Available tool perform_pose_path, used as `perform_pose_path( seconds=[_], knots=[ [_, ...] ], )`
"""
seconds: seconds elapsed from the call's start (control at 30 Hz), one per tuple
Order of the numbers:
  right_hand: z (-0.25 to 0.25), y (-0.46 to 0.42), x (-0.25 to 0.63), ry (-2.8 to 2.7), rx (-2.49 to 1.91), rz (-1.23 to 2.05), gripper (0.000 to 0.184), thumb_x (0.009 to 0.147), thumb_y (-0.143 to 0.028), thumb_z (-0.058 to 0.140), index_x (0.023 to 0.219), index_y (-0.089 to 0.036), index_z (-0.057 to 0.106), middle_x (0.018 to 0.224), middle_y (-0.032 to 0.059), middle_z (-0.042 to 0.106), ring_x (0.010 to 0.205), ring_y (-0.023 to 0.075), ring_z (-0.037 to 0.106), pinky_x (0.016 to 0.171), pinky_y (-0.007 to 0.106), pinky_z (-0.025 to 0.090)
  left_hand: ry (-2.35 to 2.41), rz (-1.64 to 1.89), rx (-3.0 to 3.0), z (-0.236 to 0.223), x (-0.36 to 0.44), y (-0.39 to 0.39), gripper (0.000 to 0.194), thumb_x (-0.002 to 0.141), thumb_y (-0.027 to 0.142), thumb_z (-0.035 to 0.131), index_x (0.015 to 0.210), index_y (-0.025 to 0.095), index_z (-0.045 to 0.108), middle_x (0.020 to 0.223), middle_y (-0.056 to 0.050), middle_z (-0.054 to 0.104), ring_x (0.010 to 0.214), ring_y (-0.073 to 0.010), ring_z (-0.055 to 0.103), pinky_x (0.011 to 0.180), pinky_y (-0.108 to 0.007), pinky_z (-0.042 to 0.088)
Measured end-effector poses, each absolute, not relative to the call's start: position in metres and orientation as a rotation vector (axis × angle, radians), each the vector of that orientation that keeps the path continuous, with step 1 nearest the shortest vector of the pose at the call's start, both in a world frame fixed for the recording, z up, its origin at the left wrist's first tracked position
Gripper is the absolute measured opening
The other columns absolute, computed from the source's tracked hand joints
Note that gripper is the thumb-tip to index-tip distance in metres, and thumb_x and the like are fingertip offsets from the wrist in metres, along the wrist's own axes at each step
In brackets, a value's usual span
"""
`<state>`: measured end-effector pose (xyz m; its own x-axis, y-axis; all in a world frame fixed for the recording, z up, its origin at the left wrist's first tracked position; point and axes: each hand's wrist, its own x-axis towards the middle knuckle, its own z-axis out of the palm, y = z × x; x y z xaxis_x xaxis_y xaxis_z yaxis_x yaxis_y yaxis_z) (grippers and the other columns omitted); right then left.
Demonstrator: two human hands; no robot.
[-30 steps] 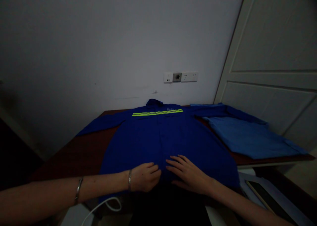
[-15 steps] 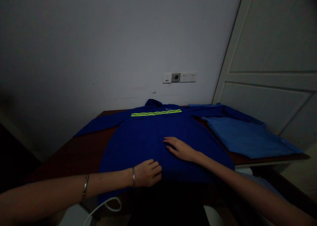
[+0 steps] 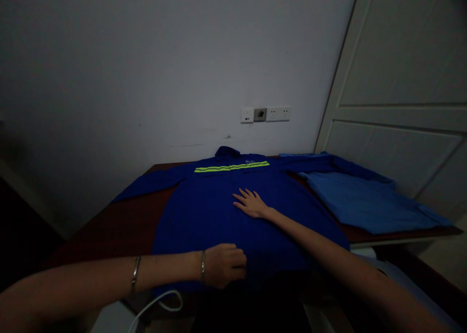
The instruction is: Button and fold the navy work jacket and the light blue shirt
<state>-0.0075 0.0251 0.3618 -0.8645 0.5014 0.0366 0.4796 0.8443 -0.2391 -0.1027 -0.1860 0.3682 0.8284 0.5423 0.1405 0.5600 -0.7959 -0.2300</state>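
Observation:
A dark blue work shirt (image 3: 204, 206) with a yellow-green reflective stripe lies front-up, spread across a dark wooden table (image 3: 124, 221), collar toward the wall. My left hand (image 3: 226, 265) is closed on the shirt's near hem at its middle. My right hand (image 3: 250, 202) lies flat with fingers stretched out on the shirt's chest, along the button line, holding nothing. Both shirt sleeves spread out to the sides.
A lighter blue folded garment (image 3: 361, 201) lies on the table's right side. A white cable (image 3: 160, 304) loops below the near edge. Wall sockets (image 3: 265, 114) sit above the table; a white panelled door (image 3: 401, 104) stands at right.
My right hand has slid from the near hem up the shirt's middle toward the collar. My left hand stayed at the hem and closed tighter on it.

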Motion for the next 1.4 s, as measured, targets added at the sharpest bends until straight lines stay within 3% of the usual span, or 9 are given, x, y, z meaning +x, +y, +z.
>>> perform_pose_path(
  seconds=[0.17, 0.27, 0.37, 0.47, 0.6, 0.77, 0.97, 1.13, 1.4],
  knots=[
    [0.366, 0.026, -0.005, -2.876, -0.760, 0.416, 0.066, 0.084, -0.064, 0.014, 0.138, -0.028, 0.026, 0.146, 0.0074, 0.019, 0.134, 0.0274, 0.014, 0.105, 0.050, 0.012, -0.609, -0.026, -2.926, 0.362, -0.098, -0.187, 0.025, 0.079, 0.037, 0.051, 0.061, 0.020, 0.051, 0.059, -0.002, 0.051, 0.057, -0.0121, 0.047, 0.048, -0.027, 0.032],
    [0.372, 0.029, 0.010, -2.799, -0.728, 0.474, 0.065, 0.086, -0.060, 0.013, 0.139, -0.024, 0.024, 0.146, 0.0080, 0.020, 0.133, 0.0233, 0.018, 0.106, 0.045, 0.016, -0.774, -0.166, -2.902, 0.380, -0.109, -0.181, 0.023, 0.082, 0.033, 0.044, 0.067, 0.019, 0.055, 0.059, -0.002, 0.053, 0.059, -0.0124, 0.048, 0.052, -0.026, 0.036],
    [0.372, 0.031, 0.041, -2.780, -0.723, 0.391, 0.066, 0.086, -0.060, 0.015, 0.139, -0.022, 0.025, 0.146, 0.0077, 0.019, 0.134, 0.0225, 0.014, 0.107, 0.045, 0.014, -1.354, -0.320, -2.646, 0.403, -0.147, -0.164, 0.027, 0.088, 0.025, 0.032, 0.095, 0.017, 0.057, 0.092, -0.007, 0.061, 0.086, -0.0141, 0.053, 0.077, -0.027, 0.042],
    [0.364, 0.033, 0.083, -2.806, -0.864, 0.296, 0.072, 0.083, -0.064, 0.017, 0.139, -0.019, 0.024, 0.146, 0.0091, 0.016, 0.135, 0.0249, 0.010, 0.108, 0.047, 0.011, -1.893, -0.246, -2.284, 0.404, -0.208, -0.148, 0.044, 0.089, 0.040, 0.030, 0.122, 0.016, 0.047, 0.134, -0.012, 0.039, 0.120, -0.0240, 0.036, 0.099, -0.040, 0.031],
    [0.346, 0.040, 0.136, -2.802, -1.068, 0.207, 0.077, 0.082, -0.066, 0.015, 0.139, -0.015, 0.024, 0.146, 0.0091, 0.018, 0.134, 0.0245, 0.012, 0.108, 0.046, 0.011, -2.401, 0.024, -2.032, 0.371, -0.282, -0.148, 0.063, 0.086, 0.055, 0.023, 0.139, 0.019, 0.025, 0.145, -0.012, 0.018, 0.132, -0.0310, 0.018, 0.101, -0.049, 0.022],
    [0.335, 0.050, 0.180, -2.712, -1.192, 0.115, 0.077, 0.083, -0.064, 0.016, 0.138, -0.012, 0.027, 0.144, 0.0098, 0.023, 0.133, 0.0224, 0.018, 0.109, 0.041, 0.014, -2.372, 0.040, -2.077, 0.349, -0.312, -0.160, 0.058, 0.088, 0.050, 0.023, 0.140, 0.024, 0.021, 0.146, -0.008, 0.013, 0.134, -0.0272, 0.014, 0.104, -0.044, 0.019],
    [0.346, 0.043, 0.185, -2.664, -1.140, 0.064, 0.073, 0.084, -0.062, 0.021, 0.134, -0.011, 0.036, 0.141, 0.0143, 0.030, 0.132, 0.0243, 0.021, 0.108, 0.043, 0.016, -2.391, 0.110, -2.045, 0.378, -0.287, -0.147, 0.060, 0.086, 0.053, 0.024, 0.136, 0.021, 0.033, 0.145, -0.010, 0.020, 0.131, -0.0282, 0.021, 0.103, -0.044, 0.022],
    [0.372, 0.034, 0.173, -2.664, -0.943, -0.005, 0.062, 0.086, -0.055, 0.029, 0.134, -0.017, 0.037, 0.142, 0.0111, 0.029, 0.132, 0.0249, 0.021, 0.108, 0.044, 0.018, -2.220, 0.067, -2.206, 0.405, -0.246, -0.109, 0.057, 0.086, 0.052, 0.027, 0.132, 0.021, 0.037, 0.145, -0.010, 0.020, 0.131, -0.0272, 0.022, 0.103, -0.043, 0.024],
    [0.416, 0.125, 0.231, -2.511, -1.024, -0.201, 0.046, 0.081, -0.029, 0.043, 0.124, -0.014, 0.048, 0.134, 0.0138, 0.042, 0.125, 0.0243, 0.035, 0.104, 0.041, 0.029, -2.016, 0.109, -2.509, 0.420, -0.193, -0.019, 0.051, 0.086, 0.049, 0.031, 0.128, 0.021, 0.042, 0.144, -0.011, 0.023, 0.129, -0.0266, 0.027, 0.101, -0.042, 0.029]
  ],
)
